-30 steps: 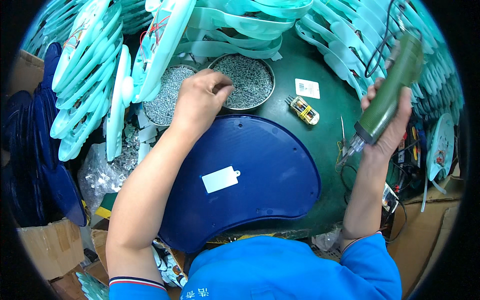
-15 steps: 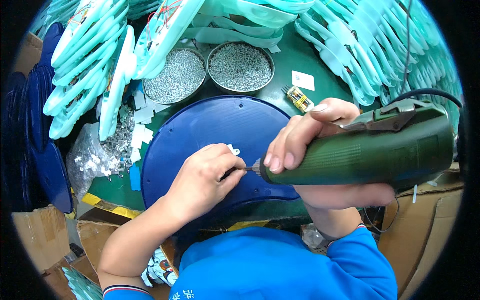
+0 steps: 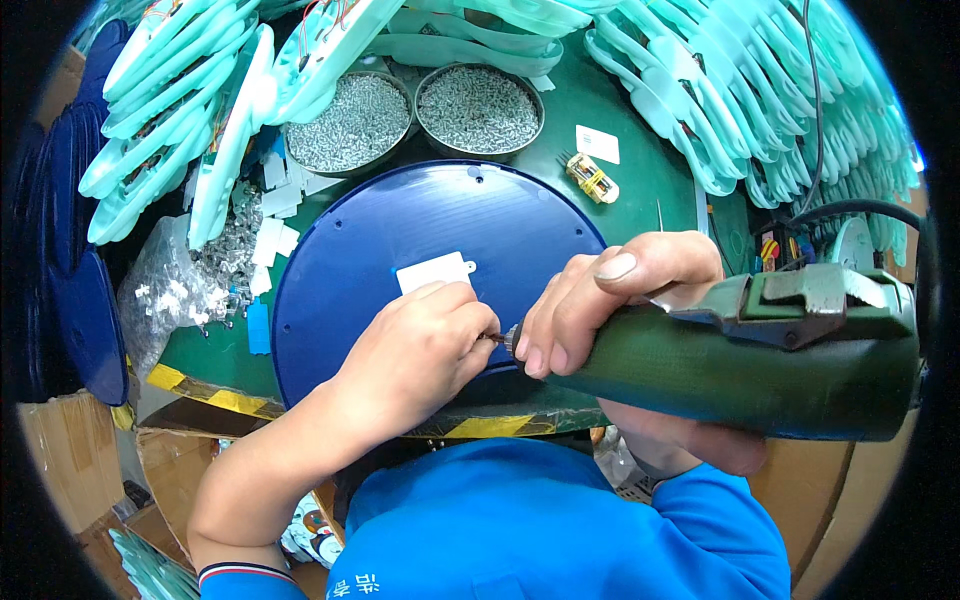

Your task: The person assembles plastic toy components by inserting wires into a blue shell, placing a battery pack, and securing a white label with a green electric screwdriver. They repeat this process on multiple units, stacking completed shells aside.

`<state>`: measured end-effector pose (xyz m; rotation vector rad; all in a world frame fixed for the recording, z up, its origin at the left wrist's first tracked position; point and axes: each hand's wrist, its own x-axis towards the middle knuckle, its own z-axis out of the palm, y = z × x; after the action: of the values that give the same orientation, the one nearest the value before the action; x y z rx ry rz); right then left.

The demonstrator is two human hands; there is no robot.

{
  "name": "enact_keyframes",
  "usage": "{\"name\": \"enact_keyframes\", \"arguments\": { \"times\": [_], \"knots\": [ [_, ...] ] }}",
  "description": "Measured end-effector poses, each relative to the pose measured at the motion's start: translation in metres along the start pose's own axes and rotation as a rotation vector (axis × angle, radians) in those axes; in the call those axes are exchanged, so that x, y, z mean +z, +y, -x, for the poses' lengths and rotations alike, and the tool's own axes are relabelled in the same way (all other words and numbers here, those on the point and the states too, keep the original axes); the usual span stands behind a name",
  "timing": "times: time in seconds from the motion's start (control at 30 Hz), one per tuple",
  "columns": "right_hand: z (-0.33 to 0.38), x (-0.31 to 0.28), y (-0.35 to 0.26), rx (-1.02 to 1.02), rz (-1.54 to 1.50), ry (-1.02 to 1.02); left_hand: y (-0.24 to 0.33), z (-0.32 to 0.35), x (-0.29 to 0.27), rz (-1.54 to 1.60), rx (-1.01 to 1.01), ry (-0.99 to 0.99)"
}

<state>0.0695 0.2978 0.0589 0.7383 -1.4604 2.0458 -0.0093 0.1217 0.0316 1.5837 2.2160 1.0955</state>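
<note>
My right hand [image 3: 600, 310] is wrapped round a dark green electric screwdriver [image 3: 760, 375], which lies almost level with its bit pointing left. Thumb and fingers of my left hand [image 3: 415, 350] are pinched together at the bit's tip; whatever small thing they hold there is hidden. Beneath both hands lies a large, dark blue, rounded plastic panel [image 3: 370, 225] with small holes near its rim. A white rectangular cover [image 3: 433, 272] with a small holed tab rests on the panel, just beyond my left hand and partly covered by it.
Two round bowls of screws, one left [image 3: 350, 122] and one right [image 3: 480, 108], stand behind the panel. Turquoise shells [image 3: 720, 90] are stacked at both sides. Near the right bowl lie a small pronged yellowish part [image 3: 592, 180] and a white card [image 3: 598, 144]. A plastic bag [image 3: 170, 290] of fittings sits left.
The panel and bowls sit higher in the picture. More of the white cover shows beyond my left hand. The screwdriver's rear end has dropped lower, while my left fingers stay at the bit tip.
</note>
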Motion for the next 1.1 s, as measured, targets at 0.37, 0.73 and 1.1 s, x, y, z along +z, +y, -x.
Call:
{"name": "enact_keyframes", "arguments": {
  "times": [0.37, 0.73, 1.1],
  "knots": [
    [0.005, -0.001, -0.035, 0.588, 0.103, 0.084, -0.004, 0.008, 0.007, 0.061, 0.09, 0.054],
    [-0.001, 0.005, -0.015, 0.483, 0.081, 0.009, -0.026, 0.018, 0.015, -0.063, 0.179, 0.121],
    [-0.001, 0.035, 0.019, 0.235, -0.163, -0.058, -0.026, 0.058, -0.013, -0.039, 0.059, 0.213]
  ]
}}
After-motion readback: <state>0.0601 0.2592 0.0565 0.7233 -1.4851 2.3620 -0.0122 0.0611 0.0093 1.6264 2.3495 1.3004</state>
